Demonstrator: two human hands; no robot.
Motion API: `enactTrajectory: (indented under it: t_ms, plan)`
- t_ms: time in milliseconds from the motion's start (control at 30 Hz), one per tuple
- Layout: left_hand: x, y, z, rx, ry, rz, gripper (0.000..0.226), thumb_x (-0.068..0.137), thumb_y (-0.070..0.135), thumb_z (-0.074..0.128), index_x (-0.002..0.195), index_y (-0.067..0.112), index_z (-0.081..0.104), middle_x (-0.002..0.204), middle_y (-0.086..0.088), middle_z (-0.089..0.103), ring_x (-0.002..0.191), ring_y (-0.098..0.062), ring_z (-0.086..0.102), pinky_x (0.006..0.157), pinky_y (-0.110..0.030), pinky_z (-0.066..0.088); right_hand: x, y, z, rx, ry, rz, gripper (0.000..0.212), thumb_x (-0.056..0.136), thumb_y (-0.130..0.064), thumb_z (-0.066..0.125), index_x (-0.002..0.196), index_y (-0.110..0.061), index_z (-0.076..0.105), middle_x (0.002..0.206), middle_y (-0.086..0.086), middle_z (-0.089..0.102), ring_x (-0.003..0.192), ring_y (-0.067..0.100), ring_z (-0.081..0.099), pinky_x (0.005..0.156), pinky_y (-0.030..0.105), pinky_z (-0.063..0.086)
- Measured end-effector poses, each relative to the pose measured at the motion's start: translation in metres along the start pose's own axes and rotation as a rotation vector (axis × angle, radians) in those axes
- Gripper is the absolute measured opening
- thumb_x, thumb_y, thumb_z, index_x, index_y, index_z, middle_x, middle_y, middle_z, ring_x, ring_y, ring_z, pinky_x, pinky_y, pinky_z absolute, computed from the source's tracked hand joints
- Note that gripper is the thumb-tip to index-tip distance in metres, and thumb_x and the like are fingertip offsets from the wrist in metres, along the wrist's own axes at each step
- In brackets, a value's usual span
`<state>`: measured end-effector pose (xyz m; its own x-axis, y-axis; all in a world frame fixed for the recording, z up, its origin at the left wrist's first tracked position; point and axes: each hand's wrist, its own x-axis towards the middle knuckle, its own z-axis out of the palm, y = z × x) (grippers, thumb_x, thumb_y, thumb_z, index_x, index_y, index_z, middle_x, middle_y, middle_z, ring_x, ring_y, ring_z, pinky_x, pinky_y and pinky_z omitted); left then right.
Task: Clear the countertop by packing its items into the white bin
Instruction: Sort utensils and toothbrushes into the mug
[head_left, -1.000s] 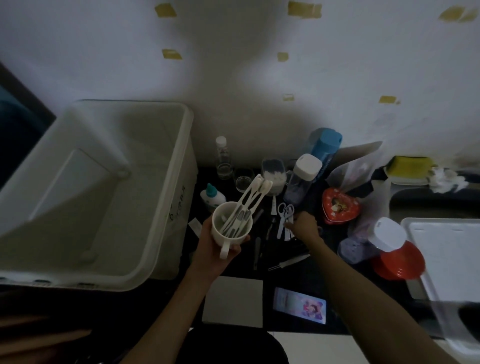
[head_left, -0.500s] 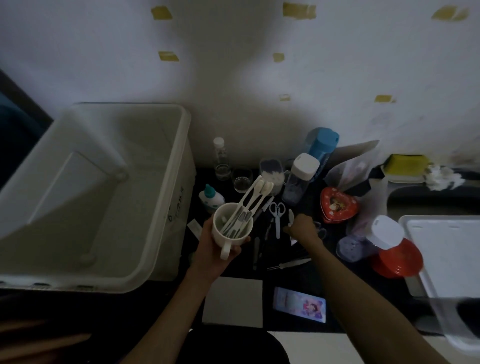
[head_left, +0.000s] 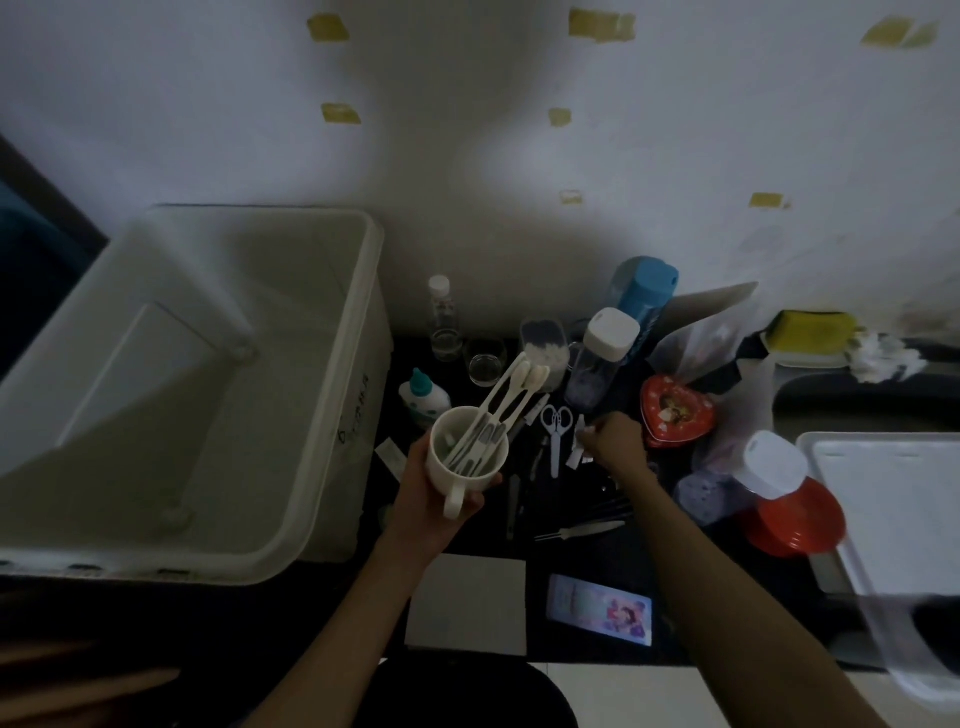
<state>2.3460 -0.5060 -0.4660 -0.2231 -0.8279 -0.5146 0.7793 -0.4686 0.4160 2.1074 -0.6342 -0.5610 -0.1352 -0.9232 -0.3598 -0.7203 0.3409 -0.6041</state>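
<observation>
The big white bin (head_left: 332, 467) stands on the left of the dark countertop, and nothing shows inside it. My left hand (head_left: 431, 512) grips a white mug (head_left: 465, 470) holding several white toothbrushes (head_left: 511, 392), just right of the bin's rim. My right hand (head_left: 615, 441) is down on the counter beside small white scissors (head_left: 556, 431), its fingertips pinching a small white item (head_left: 577, 441). A red heart-shaped tin (head_left: 675, 415) lies right behind that hand.
Along the wall stand a small clear bottle (head_left: 444, 317), a glass (head_left: 487, 361), a swab pot (head_left: 543, 348), a white-capped bottle (head_left: 608, 338) and a blue-topped one (head_left: 644, 296). A dropper bottle (head_left: 423, 397), tweezers (head_left: 582, 531), a card (head_left: 600, 608), a red bowl (head_left: 795, 519) and a white tray (head_left: 893, 509) lie around.
My right hand has shifted slightly right, from the scissors to the small white item beside them. The mug in my left hand has barely moved.
</observation>
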Motion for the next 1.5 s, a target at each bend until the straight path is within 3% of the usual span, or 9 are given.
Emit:
enactTrajectory:
  t_ms: [233,500,667,800,933,1067,1133,1333,1500]
  plan:
    - [0.001,0.001,-0.005,-0.007,0.001,0.002,0.049,0.084,0.049,0.05,0.106,0.01,0.071,0.105,-0.014,0.067,0.081,-0.031,0.063,0.043,-0.021,0.046,0.008,-0.007,0.019,-0.036,0.014,0.105,0.03,0.091,-0.026,0.062,0.082,0.001,0.054,0.08,0.014,0.055,0.075,0.029,0.059,0.064,0.029,0.04]
    - [0.007,0.004,-0.008,-0.022,-0.045,0.001,0.048,0.096,0.047,0.04,0.108,0.012,0.071,0.109,-0.012,0.065,0.088,-0.031,0.059,0.045,-0.022,0.047,0.01,0.0,0.013,-0.19,-0.079,0.059,0.034,0.081,-0.023,0.073,0.064,-0.005,0.05,0.071,0.01,0.056,0.062,0.024,0.057,0.045,0.022,0.031]
    - [0.009,0.005,-0.007,0.004,-0.03,-0.014,0.049,0.096,0.047,0.039,0.119,0.01,0.061,0.108,-0.014,0.066,0.083,-0.029,0.063,0.044,-0.022,0.046,-0.037,-0.025,-0.027,0.018,0.067,-0.195,0.032,0.093,-0.027,0.063,0.064,-0.012,0.065,0.057,0.001,0.062,0.05,0.013,0.059,0.052,0.025,0.045]
    - [0.011,0.003,-0.007,0.0,-0.033,-0.01,0.048,0.099,0.045,0.034,0.119,0.009,0.059,0.104,-0.013,0.067,0.079,-0.027,0.064,0.043,-0.021,0.045,-0.102,-0.07,-0.07,0.268,0.157,-0.438,0.008,0.093,-0.027,0.065,0.091,-0.02,0.07,0.077,-0.007,0.07,0.067,0.002,0.067,0.062,0.014,0.053]
    - [0.016,-0.002,-0.01,0.017,-0.013,0.003,0.051,0.098,0.048,0.037,0.126,0.009,0.056,0.112,-0.014,0.063,0.085,-0.028,0.06,0.045,-0.022,0.045,-0.143,-0.102,-0.099,0.439,0.099,-0.601,0.013,0.093,-0.019,0.062,0.104,-0.015,0.066,0.092,-0.006,0.07,0.086,0.002,0.067,0.074,0.014,0.053]
    - [0.017,-0.005,-0.003,0.032,0.029,0.013,0.048,0.099,0.046,0.039,0.122,0.01,0.059,0.108,-0.015,0.065,0.083,-0.029,0.061,0.045,-0.023,0.047,-0.154,-0.124,-0.086,0.403,0.002,-0.823,0.013,0.092,-0.015,0.064,0.104,-0.012,0.066,0.103,-0.003,0.068,0.097,0.011,0.067,0.079,0.024,0.055]
    - [0.017,-0.008,0.001,0.037,0.036,0.018,0.046,0.099,0.046,0.038,0.118,0.011,0.061,0.107,-0.015,0.064,0.084,-0.029,0.059,0.045,-0.025,0.048,-0.152,-0.128,-0.072,0.31,0.004,-0.895,0.012,0.09,-0.013,0.068,0.102,-0.012,0.068,0.103,-0.002,0.066,0.098,0.009,0.064,0.08,0.02,0.053]
    - [0.017,-0.012,0.002,0.017,0.027,0.032,0.042,0.101,0.046,0.038,0.115,0.015,0.062,0.097,-0.007,0.066,0.073,-0.02,0.061,0.049,-0.027,0.048,-0.146,-0.127,-0.052,0.098,-0.109,-0.926,0.016,0.088,-0.017,0.068,0.103,-0.021,0.069,0.102,-0.007,0.069,0.091,0.005,0.064,0.08,0.031,0.054]
    - [0.014,-0.008,0.0,0.001,0.025,0.044,0.042,0.1,0.045,0.039,0.113,0.014,0.063,0.102,-0.01,0.063,0.079,-0.022,0.059,0.047,-0.025,0.048,-0.151,-0.129,-0.061,0.054,-0.095,-0.933,0.021,0.092,-0.03,0.064,0.112,-0.029,0.069,0.102,-0.013,0.071,0.087,0.0,0.066,0.076,0.025,0.056]
